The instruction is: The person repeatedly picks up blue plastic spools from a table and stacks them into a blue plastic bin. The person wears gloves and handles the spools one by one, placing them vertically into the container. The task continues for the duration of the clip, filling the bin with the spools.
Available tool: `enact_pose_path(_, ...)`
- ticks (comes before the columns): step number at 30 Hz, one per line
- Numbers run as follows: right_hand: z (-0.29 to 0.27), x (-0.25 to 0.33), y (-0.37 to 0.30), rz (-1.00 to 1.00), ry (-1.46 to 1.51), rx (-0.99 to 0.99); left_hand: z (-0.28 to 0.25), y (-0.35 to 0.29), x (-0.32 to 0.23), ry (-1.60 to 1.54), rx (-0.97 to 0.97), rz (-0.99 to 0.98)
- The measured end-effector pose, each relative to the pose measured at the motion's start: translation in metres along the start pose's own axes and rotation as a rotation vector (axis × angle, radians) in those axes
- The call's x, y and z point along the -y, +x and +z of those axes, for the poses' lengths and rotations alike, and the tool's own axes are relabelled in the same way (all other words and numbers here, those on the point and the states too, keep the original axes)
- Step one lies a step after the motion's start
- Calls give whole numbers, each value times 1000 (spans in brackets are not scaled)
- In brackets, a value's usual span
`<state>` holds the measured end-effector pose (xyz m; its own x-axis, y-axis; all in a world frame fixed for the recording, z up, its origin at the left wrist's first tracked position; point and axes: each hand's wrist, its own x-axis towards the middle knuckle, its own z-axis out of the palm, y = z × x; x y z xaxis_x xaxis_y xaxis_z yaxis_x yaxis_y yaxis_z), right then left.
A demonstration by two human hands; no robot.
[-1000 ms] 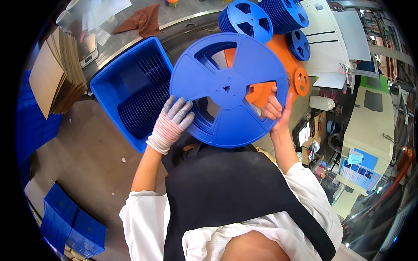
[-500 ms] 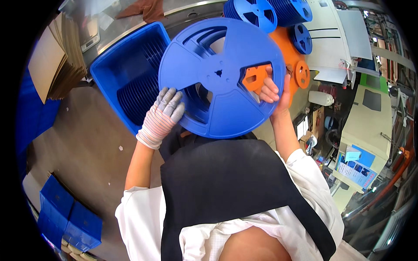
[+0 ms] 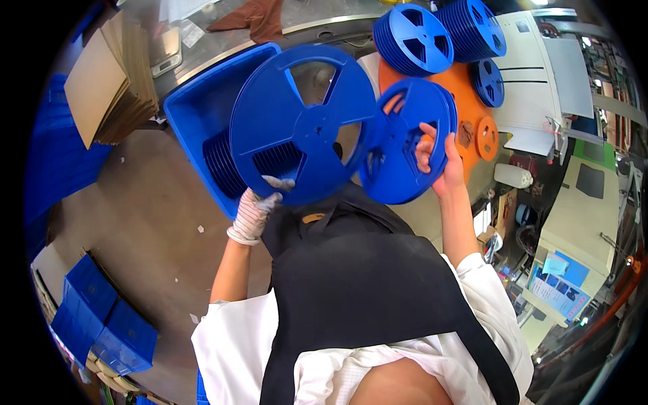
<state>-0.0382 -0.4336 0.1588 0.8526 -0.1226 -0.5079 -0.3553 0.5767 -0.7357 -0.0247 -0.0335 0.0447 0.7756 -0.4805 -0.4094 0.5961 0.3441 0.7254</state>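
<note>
My left hand, in a striped glove with grey fingertips, grips the lower edge of a large blue reel flange, a flat disc with wide cutouts. On the right, my bare right hand holds a short stack of similar blue reel flanges, its fingers through a cutout and its thumb on the outer edge. The single flange and the stack stand apart, tilted, with their edges close together. Behind the left flange is a blue tub holding a row of upright blue flanges, partly hidden.
At the far right, stacks of blue flanges stand by an orange surface with an orange disc. Cardboard sheets lean at the far left. A brown cloth lies on the metal bench. Blue boxes sit lower left.
The flanges, held together by both hands before, are now parted. My left hand has drawn one flange off to the left, while the rest stay in my right hand, turned aslant.
</note>
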Motion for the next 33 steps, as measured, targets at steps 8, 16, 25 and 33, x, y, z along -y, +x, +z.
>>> enact_pose_path(8,-24,0,-4,88,-163,-225,-23,-4,35,-431,-130,-111)
enact_pose_path(16,-43,-16,-1,80,-167,-404,-48,27,47,-211,-533,-72)
enact_pose_path(25,-51,-17,-5,95,-218,-421,-90,140,90,522,-966,-132)
enact_pose_path(33,-41,-17,-6,85,-307,-473,-120,179,121,601,-793,-219)
